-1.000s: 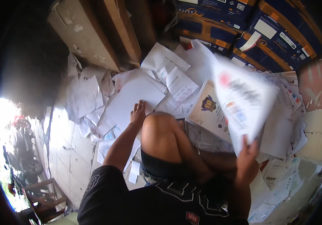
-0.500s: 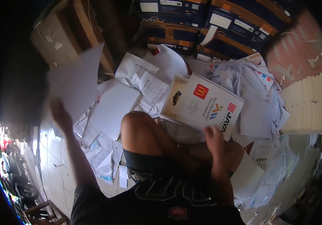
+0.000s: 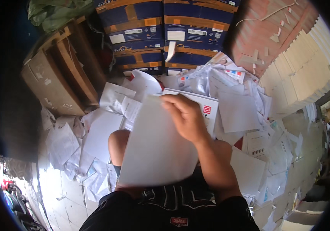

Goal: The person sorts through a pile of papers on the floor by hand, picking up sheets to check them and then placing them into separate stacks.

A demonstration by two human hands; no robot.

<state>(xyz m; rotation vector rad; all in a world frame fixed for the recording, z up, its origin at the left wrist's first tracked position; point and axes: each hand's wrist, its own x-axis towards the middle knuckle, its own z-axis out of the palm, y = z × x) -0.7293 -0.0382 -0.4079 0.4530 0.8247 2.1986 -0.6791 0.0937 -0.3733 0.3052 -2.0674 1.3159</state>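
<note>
A blank white sheet of paper (image 3: 155,148) hangs upright in front of my lap and chest. Its upper right corner is pinched in my right hand (image 3: 186,117), with the fingers closed over the top edge. My left forearm passes behind the sheet's lower left edge, so my left hand is hidden. Behind the sheet and my right hand lies a white printed board or box (image 3: 211,102) with a red logo on it, mostly covered from view. My bent knee (image 3: 119,145) shows at the left of the sheet.
Loose papers (image 3: 63,142) lie at the left, and a crumpled paper heap (image 3: 226,79) rises at the far right. Taped blue cartons (image 3: 134,32) are stacked at the back. Left stands a wooden piece of furniture (image 3: 51,82); right, stacks of cream paper (image 3: 299,73).
The sheet has come from the far left, where my left hand held it up, to before my lap. My right hand has risen from the printed board and grips it. My view has shifted.
</note>
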